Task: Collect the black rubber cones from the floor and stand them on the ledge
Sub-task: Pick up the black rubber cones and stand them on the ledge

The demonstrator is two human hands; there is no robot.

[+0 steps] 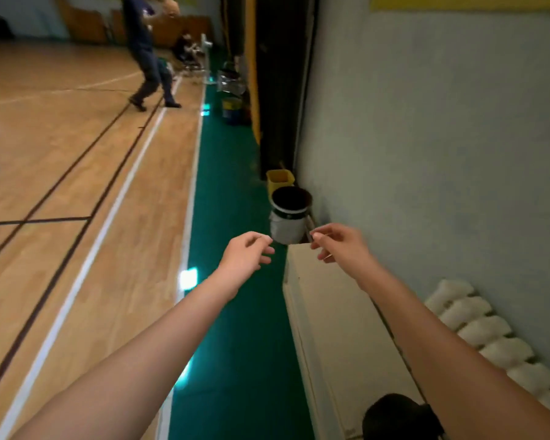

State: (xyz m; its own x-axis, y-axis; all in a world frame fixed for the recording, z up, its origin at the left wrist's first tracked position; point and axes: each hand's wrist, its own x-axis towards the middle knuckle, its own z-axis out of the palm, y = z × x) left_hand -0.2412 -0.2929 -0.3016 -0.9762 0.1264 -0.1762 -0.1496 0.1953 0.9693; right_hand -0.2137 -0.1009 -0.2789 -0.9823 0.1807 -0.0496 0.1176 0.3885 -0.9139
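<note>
Left hand (246,252) and right hand (340,246) both hang loose and empty by the ledge (327,312). The black cone (397,417) at 5 o'clock looks like grippy, bendy rubber, so I'd grab its top.

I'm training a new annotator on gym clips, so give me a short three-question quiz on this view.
1. True or false: the left hand grips a cone.
2. Where does the bucket with the black liner stand? A) on the white ledge; B) on the green floor strip, past the ledge's far end; C) on the wooden court.
3. What sits on the ledge at the frame's bottom edge?
Key: 1 false; it and the right hand are both empty, fingers loosely curled. 2 B. 3 a black object, likely a cone.
</note>
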